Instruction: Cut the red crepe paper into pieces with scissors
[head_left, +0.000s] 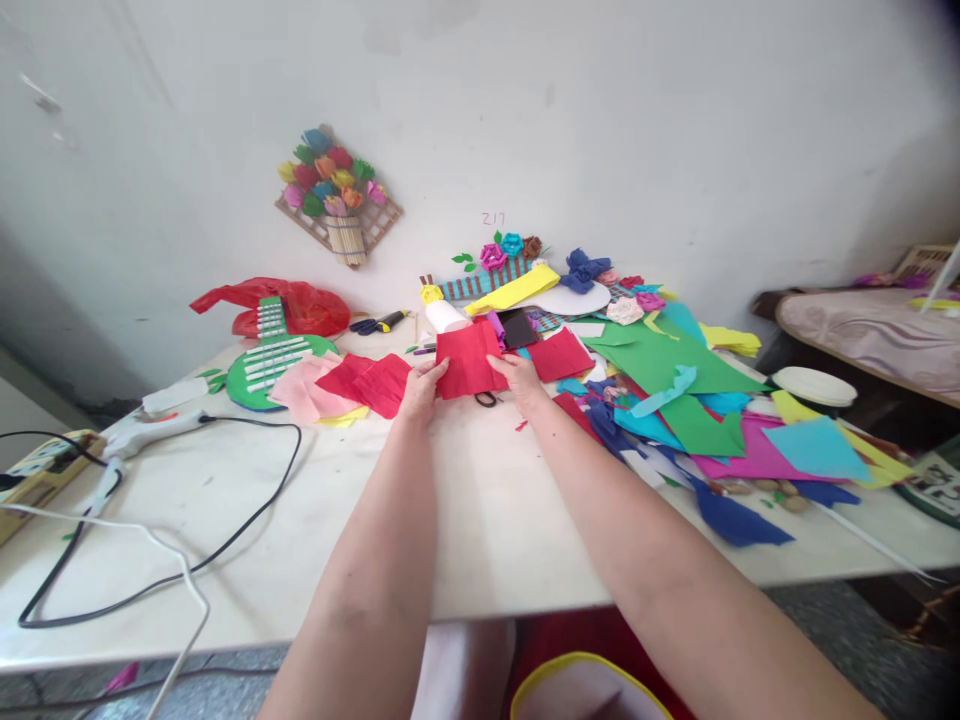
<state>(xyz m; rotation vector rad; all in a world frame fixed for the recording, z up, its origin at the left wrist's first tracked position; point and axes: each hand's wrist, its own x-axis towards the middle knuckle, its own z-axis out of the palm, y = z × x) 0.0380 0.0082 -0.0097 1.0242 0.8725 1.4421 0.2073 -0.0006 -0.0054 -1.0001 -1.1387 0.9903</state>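
A red sheet of crepe paper is held up over the middle of the table. My left hand pinches its lower left edge, and my right hand grips the right edge with thumb and fingers. Below the sheet a small black loop, like a scissors handle, peeks out; the rest is hidden. Left of my left hand lie more red paper and pale pink paper. Another red piece rests just beyond my right hand.
A green guitar-shaped craft, a red plastic bag and a white glue gun with a black cord are at left. Coloured paper is heaped at right. Pliers lie at the back. A white cable crosses the table's front left edge.
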